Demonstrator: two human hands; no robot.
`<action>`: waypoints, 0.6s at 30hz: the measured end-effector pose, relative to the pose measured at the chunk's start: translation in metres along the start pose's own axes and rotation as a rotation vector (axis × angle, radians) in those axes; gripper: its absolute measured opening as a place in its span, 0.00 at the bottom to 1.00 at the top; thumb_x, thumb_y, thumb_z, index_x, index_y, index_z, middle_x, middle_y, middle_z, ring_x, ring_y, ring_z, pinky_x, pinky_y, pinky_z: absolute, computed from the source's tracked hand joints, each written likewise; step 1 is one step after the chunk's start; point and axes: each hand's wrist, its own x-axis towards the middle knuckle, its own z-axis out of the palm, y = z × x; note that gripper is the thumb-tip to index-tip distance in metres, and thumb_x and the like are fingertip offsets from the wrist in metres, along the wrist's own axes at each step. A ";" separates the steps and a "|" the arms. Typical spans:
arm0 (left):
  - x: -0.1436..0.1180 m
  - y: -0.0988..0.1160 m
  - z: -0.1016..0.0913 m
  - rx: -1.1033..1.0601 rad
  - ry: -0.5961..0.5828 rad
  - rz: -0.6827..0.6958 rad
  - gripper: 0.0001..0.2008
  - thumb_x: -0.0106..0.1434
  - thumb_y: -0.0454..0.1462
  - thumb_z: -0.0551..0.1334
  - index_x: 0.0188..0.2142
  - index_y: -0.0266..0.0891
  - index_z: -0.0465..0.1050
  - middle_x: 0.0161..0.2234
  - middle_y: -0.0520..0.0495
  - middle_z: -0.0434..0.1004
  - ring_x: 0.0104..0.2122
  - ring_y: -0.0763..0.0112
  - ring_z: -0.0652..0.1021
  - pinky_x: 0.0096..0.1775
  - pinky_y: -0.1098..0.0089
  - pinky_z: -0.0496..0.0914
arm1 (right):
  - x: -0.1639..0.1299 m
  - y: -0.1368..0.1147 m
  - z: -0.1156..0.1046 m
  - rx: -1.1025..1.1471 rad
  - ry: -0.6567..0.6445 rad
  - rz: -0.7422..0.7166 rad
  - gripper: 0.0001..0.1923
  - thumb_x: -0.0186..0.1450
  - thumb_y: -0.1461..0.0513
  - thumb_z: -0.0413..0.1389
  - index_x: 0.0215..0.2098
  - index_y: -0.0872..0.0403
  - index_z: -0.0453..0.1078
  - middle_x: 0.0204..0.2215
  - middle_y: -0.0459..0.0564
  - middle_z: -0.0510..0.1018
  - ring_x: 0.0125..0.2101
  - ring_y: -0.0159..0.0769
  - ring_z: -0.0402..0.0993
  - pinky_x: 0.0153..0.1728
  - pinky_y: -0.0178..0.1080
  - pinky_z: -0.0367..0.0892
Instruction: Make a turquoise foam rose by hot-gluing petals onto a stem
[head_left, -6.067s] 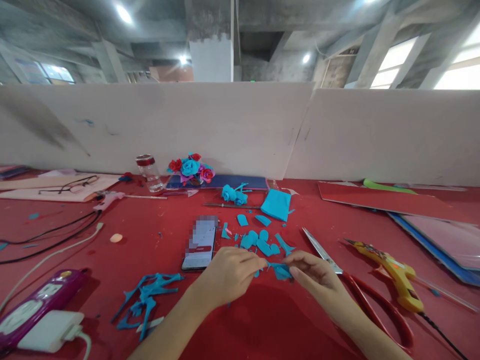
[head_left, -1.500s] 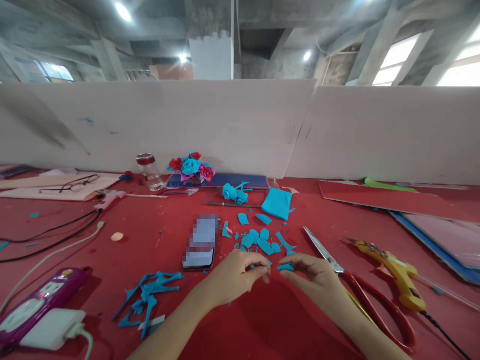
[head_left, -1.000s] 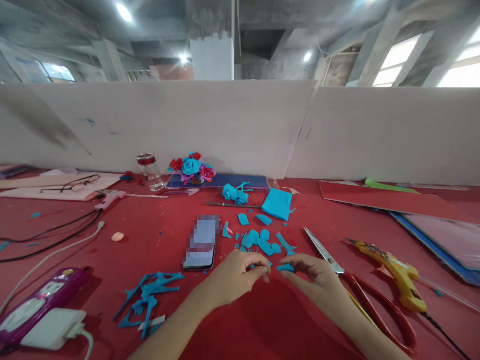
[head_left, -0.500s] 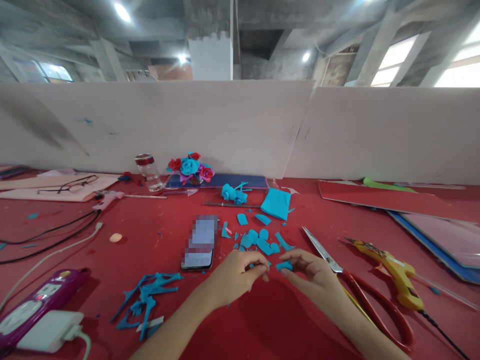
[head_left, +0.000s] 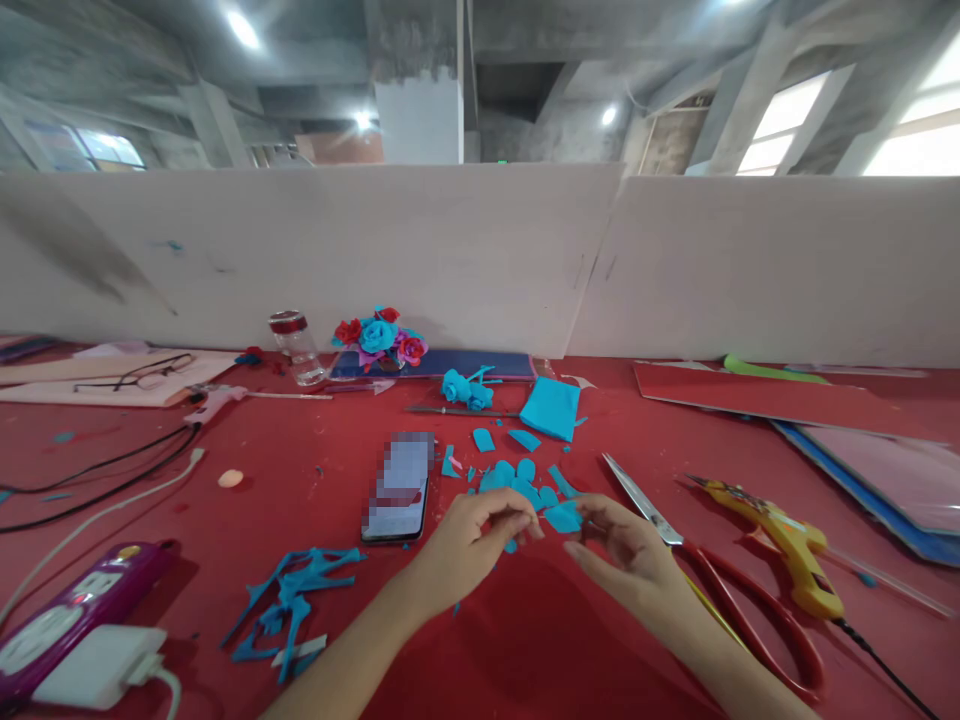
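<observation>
My left hand (head_left: 487, 535) is closed in a pinch near the middle of the table. What its fingertips hold is hidden, and a small blue bit (head_left: 511, 546) shows just below them. Facing it, my right hand (head_left: 630, 550) has a curved blue petal (head_left: 562, 517) at its fingertips, its thumb apart from the petal. Just beyond both hands lies a loose pile of cut blue petals (head_left: 504, 474). A blue sheet stack (head_left: 551, 408) and blue flowers with stems (head_left: 469, 388) lie farther back.
Large red-handled scissors (head_left: 660, 520) and a yellow glue gun (head_left: 780, 540) lie at the right. Left of my hands are a phone (head_left: 397, 490), blue scraps (head_left: 292, 600) and a purple power strip (head_left: 82, 600). A flower arrangement (head_left: 379, 337) and glass jar (head_left: 298, 350) stand at the back.
The petal at my right hand has turned to show more of its face and shifted slightly away from me. My right thumb has moved apart from it; the left hand stays pinched.
</observation>
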 end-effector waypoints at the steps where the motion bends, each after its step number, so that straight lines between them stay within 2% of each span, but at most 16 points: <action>1: -0.001 0.001 0.000 -0.015 0.018 0.023 0.10 0.66 0.37 0.54 0.34 0.40 0.74 0.31 0.51 0.77 0.33 0.72 0.76 0.38 0.73 0.67 | 0.000 -0.001 0.000 0.006 -0.012 -0.008 0.11 0.60 0.57 0.56 0.40 0.52 0.67 0.34 0.49 0.74 0.36 0.36 0.71 0.40 0.40 0.67; 4: -0.002 0.003 0.000 -0.059 0.065 0.069 0.09 0.65 0.38 0.57 0.33 0.41 0.75 0.31 0.51 0.78 0.34 0.73 0.76 0.39 0.74 0.67 | 0.001 -0.004 -0.001 0.016 -0.040 -0.027 0.09 0.61 0.56 0.55 0.38 0.52 0.68 0.35 0.50 0.74 0.37 0.36 0.71 0.41 0.40 0.66; 9: -0.004 0.003 -0.002 -0.121 0.113 0.046 0.07 0.63 0.38 0.59 0.32 0.41 0.76 0.30 0.51 0.78 0.33 0.73 0.76 0.37 0.75 0.68 | 0.002 -0.006 -0.003 0.009 -0.031 -0.035 0.11 0.61 0.54 0.55 0.35 0.52 0.70 0.32 0.50 0.75 0.34 0.35 0.70 0.37 0.39 0.65; 13: -0.004 -0.001 -0.003 -0.209 0.120 0.048 0.07 0.61 0.39 0.61 0.32 0.40 0.76 0.31 0.50 0.79 0.34 0.71 0.77 0.37 0.74 0.69 | 0.002 -0.008 -0.003 -0.003 -0.025 -0.042 0.10 0.61 0.54 0.55 0.33 0.53 0.70 0.30 0.49 0.74 0.30 0.34 0.69 0.35 0.38 0.65; 18: -0.003 -0.004 -0.003 -0.274 0.120 0.028 0.09 0.60 0.42 0.62 0.31 0.39 0.76 0.32 0.48 0.80 0.34 0.68 0.78 0.37 0.70 0.71 | 0.004 -0.007 -0.003 -0.041 -0.020 -0.039 0.10 0.61 0.55 0.54 0.33 0.53 0.71 0.30 0.50 0.75 0.31 0.35 0.71 0.34 0.38 0.66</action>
